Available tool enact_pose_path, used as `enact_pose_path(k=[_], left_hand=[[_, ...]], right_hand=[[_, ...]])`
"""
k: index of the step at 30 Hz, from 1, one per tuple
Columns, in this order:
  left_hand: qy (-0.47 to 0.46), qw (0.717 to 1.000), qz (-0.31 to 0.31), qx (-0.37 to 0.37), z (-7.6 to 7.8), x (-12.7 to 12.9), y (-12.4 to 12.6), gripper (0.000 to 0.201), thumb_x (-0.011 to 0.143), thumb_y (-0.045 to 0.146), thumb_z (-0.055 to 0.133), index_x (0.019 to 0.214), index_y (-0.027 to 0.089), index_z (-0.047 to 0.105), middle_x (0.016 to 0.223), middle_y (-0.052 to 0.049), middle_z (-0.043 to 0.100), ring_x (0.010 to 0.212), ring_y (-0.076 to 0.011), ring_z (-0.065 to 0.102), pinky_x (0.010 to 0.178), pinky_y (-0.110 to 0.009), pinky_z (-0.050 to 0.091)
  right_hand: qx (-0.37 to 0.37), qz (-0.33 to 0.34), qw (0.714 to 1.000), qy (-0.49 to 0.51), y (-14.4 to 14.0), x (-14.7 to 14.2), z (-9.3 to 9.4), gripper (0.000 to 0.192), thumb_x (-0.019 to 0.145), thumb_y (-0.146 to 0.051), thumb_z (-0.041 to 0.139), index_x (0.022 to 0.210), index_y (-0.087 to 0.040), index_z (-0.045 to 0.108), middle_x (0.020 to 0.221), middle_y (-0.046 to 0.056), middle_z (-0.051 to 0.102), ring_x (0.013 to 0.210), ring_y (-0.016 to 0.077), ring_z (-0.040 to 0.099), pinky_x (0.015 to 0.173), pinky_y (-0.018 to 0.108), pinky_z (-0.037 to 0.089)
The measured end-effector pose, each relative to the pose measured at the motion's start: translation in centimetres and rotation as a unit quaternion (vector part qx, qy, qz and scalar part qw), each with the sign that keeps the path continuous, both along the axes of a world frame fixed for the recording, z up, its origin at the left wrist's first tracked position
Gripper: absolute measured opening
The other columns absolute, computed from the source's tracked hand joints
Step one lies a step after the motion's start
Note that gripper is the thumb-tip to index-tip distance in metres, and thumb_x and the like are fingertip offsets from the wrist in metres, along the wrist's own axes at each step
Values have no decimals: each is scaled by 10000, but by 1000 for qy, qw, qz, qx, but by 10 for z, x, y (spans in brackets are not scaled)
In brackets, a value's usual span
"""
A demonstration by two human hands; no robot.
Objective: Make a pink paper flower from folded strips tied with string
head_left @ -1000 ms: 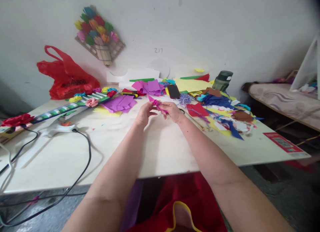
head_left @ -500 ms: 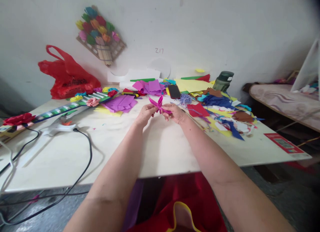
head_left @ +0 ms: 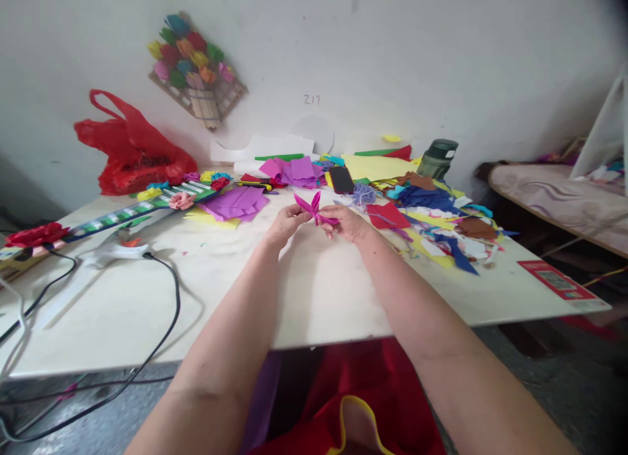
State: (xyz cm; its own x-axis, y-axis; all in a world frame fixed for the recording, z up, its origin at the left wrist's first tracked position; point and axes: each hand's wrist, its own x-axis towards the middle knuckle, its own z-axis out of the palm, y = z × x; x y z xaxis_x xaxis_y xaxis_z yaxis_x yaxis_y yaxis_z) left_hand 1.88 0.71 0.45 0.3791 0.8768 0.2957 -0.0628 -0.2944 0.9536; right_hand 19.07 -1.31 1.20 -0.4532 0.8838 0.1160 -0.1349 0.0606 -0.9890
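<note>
A bright magenta paper flower (head_left: 314, 207) with pointed, folded petals is held above the middle of the table. My left hand (head_left: 288, 223) pinches its left side between thumb and fingers. On the other side, my right hand (head_left: 341, 223) is closed around the lower right part, fingers curled underneath. The petals fan upward between both hands. Just behind the hands are a black phone (head_left: 341, 180) and a ball of lavender yarn (head_left: 364, 194). A red paper piece (head_left: 387, 215) lies right of my right hand.
Purple paper sheets (head_left: 235, 203) lie at left, near a strip decorated with paper flowers (head_left: 122, 213). A white stand (head_left: 101, 255) with black cables occupies the left side. Coloured scraps (head_left: 432, 200) and a green bottle (head_left: 438, 159) are at right. A red plastic bag (head_left: 137, 154) stands back left.
The magenta flower has tilted and turned slightly, its upper petals shifting a little right and down. My fingers have shifted slightly around it; both hands keep their hold.
</note>
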Motion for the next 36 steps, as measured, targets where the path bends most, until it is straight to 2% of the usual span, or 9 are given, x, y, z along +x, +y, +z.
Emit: enact_pose_path(k=[6,10,18,23,26,30,36], left_hand=[[14,1000,-20,-7,2,-2,-2,240,583,310,640,742,130,627,676,-18,602,680,-142,515,724,-298,386],[14,999,-28,-5,1,-3,-1,227,586,296,642,746,135,629,696,-17,608,691,-139,524,713,-287,381],[24,997,-73,7,-5,-9,3,80,603,212,583,633,138,570,572,13,514,577,-106,454,621,-260,353],[48,995,-83,-7,-4,-12,1,104,625,223,587,683,139,567,531,26,489,517,-90,415,553,-243,316],[55,995,-78,-15,-5,-11,1,129,639,240,605,707,143,555,509,35,474,482,-79,394,517,-231,297],[61,997,-36,-11,-6,-9,1,129,636,242,617,694,152,544,494,37,471,445,-65,375,478,-215,274],[101,995,8,-4,-7,-4,2,206,645,333,649,695,150,569,466,33,472,412,-60,356,439,-205,245]], right_hand=[[3,37,999,2,-2,2,2,223,663,-323,622,656,-102,586,415,-46,423,365,68,376,347,213,401],[7,37,999,-14,-1,4,1,226,671,-326,633,676,-105,590,460,-37,447,396,65,388,370,213,409],[54,38,989,-132,1,9,4,344,671,-430,661,711,-91,620,526,-3,542,442,69,467,444,208,400],[89,24,976,-198,1,12,5,385,649,-485,659,653,-102,611,539,8,575,449,64,473,460,201,380],[113,-7,964,-239,1,10,6,371,649,-476,656,606,-114,588,504,-12,545,428,57,446,456,200,365],[149,-54,944,-288,3,6,6,321,684,-435,621,603,-127,582,487,-23,516,430,61,434,461,200,351],[227,-114,886,-387,2,4,6,226,750,-285,510,612,-132,604,505,-18,515,498,74,431,498,200,292]])
